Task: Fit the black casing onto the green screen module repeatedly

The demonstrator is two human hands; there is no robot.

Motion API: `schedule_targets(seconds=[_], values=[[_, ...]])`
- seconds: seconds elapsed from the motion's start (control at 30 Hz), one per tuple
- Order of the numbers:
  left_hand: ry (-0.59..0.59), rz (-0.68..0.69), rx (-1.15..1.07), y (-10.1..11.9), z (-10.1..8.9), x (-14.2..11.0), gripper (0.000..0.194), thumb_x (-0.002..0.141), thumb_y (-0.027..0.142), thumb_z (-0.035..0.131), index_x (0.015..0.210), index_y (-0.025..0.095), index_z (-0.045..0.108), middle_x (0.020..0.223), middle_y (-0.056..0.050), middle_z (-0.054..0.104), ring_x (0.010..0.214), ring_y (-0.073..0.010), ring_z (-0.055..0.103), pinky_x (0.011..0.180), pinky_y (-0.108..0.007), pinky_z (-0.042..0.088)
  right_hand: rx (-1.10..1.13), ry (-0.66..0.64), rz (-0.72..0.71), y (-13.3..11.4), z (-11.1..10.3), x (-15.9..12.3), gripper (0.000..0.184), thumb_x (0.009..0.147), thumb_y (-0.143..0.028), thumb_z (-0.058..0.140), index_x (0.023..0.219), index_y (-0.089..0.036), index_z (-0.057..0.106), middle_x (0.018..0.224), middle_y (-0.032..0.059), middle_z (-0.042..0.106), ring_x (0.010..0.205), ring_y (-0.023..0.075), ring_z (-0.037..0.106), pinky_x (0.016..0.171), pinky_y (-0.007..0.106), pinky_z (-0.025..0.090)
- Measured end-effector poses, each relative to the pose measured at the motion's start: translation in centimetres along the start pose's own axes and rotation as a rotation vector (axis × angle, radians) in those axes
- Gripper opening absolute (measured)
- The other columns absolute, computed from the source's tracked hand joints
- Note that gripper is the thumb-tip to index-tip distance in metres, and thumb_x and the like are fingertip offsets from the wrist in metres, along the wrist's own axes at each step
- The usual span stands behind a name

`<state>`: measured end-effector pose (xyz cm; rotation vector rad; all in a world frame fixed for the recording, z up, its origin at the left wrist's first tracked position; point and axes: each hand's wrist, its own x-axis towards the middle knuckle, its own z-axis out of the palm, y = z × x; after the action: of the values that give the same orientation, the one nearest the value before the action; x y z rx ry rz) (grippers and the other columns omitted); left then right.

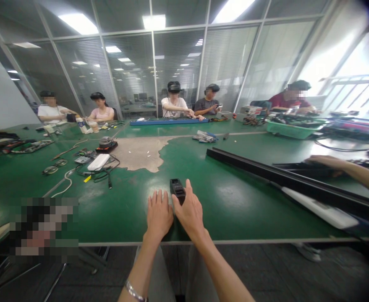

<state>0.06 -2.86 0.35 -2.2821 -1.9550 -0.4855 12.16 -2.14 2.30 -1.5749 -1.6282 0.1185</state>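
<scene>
A small black box-shaped device (pixel 177 188) with slots on its top lies on the green table in front of me. My right hand (pixel 191 213) is around its near end, thumb on the left side and index finger along the right. The rest of that hand hides the device's lower part. Just to the left, my left hand (pixel 159 214) rests palm down on the table with its fingers stretched forward, holding nothing. Its thumb side is close to my right thumb. I cannot make out exactly what the device is.
A long black rail (pixel 285 174) runs across the right side, near another person's arm (pixel 354 167). At the left lie a white adapter (pixel 98 162), cables and glasses (pixel 55 167). A green basket (pixel 293 129) stands back right. Several people sit along the far side.
</scene>
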Motion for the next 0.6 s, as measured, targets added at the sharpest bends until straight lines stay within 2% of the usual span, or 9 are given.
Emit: schedule_targets(seconds=[0.1, 0.2, 0.37, 0.47, 0.6], values=[[0.011, -0.005, -0.008, 0.0, 0.0, 0.0, 0.051, 0.095, 0.029, 0.039, 0.144, 0.016, 0.043, 0.151, -0.013, 0.043, 0.143, -0.0311, 0.031, 0.115, -0.055, 0.025, 0.096, 0.07, 0.004, -0.6, -1.2, 0.7, 0.075, 0.089, -0.041, 0.052, 0.152, -0.01, 0.023, 0.125, 0.019, 0.063, 0.11, 0.0306, 0.062, 0.092, 0.045, 0.049], [0.017, -0.008, -0.014, 0.1, 0.0, 0.0, 0.051, 0.095, 0.031, 0.04, 0.144, 0.016, 0.043, 0.151, -0.013, 0.043, 0.142, -0.0314, 0.031, 0.115, -0.055, 0.024, 0.143, 0.143, 0.012, -0.2, -2.7, 1.4, 0.076, 0.09, -0.044, 0.052, 0.152, -0.012, 0.023, 0.126, 0.0171, 0.063, 0.114, 0.0286, 0.061, 0.096, 0.044, 0.048], [0.016, 0.013, -0.033, 0.1, 0.2, -0.2, 0.059, 0.094, 0.04, 0.042, 0.146, 0.014, 0.04, 0.153, -0.014, 0.039, 0.144, -0.0333, 0.028, 0.117, -0.055, 0.02, 0.066, 0.198, 0.08, 3.3, -3.9, 1.5, 0.074, 0.088, -0.044, 0.053, 0.15, -0.011, 0.029, 0.126, 0.0173, 0.064, 0.112, 0.031, 0.061, 0.096, 0.046, 0.047], [0.009, 0.02, -0.043, 0.2, 0.2, -0.2, 0.066, 0.089, 0.04, 0.046, 0.148, 0.012, 0.036, 0.154, -0.015, 0.037, 0.144, -0.0342, 0.026, 0.117, -0.054, 0.018, 0.024, 0.182, 0.118, 5.5, -3.9, 0.9, 0.074, 0.087, -0.045, 0.052, 0.149, -0.009, 0.03, 0.124, 0.0181, 0.064, 0.11, 0.0317, 0.062, 0.093, 0.047, 0.048], [-0.007, 0.012, -0.046, 0.3, 0.1, -0.2, 0.074, 0.084, 0.038, 0.05, 0.151, 0.012, 0.031, 0.155, -0.014, 0.035, 0.145, -0.0338, 0.025, 0.118, -0.054, 0.017, 0.02, 0.15, 0.123, 6.9, -3.5, 0.2, 0.076, 0.088, -0.045, 0.051, 0.15, -0.009, 0.027, 0.124, 0.0185, 0.064, 0.108, 0.0317, 0.063, 0.092, 0.047, 0.049]])
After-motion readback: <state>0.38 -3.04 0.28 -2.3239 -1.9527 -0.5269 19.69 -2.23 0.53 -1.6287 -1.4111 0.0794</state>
